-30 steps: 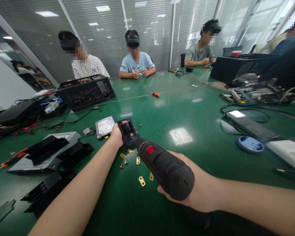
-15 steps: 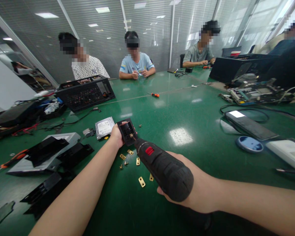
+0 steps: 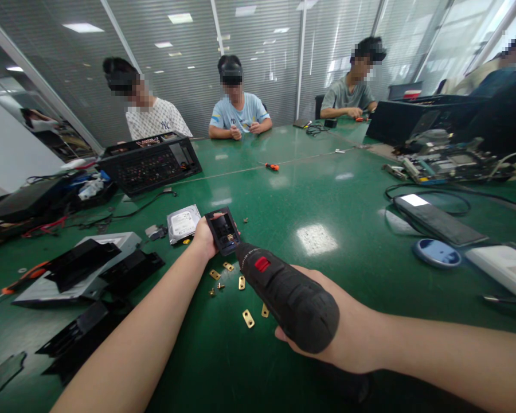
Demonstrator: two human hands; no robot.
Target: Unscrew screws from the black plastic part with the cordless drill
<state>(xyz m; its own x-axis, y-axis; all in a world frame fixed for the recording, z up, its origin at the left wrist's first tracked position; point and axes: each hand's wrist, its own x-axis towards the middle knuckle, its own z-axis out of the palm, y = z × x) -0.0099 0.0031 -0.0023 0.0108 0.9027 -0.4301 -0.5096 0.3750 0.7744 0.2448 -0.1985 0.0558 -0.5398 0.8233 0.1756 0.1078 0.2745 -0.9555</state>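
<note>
My left hand [image 3: 203, 236] is closed around a small black box-shaped housing [image 3: 216, 221], its open side facing me. Inside it, near the lower right, a brass-coloured piece shows. My right hand [image 3: 352, 330] grips a black cordless drill [image 3: 290, 292] with a red switch, its nose pointing at the housing's lower right edge. The bit's tip is hard to make out. Several brass plates with holes, one of them a nearer plate [image 3: 248, 318], lie on the green table below the housing. Small brass screws [image 3: 221, 285] lie among them.
A hard drive [image 3: 183, 222] lies left of the housing. Further left are black brackets [image 3: 131, 272], a metal case [image 3: 34, 289] and an orange screwdriver [image 3: 28, 276]. A computer chassis [image 3: 150, 163], another screwdriver [image 3: 272, 166] and circuit boards [image 3: 438, 160] lie farther off. Several people sit around the table.
My hands, the housing and the drill have barely moved; the bit shows less clearly now. Across the table, the hands of the person in light blue have shifted slightly.
</note>
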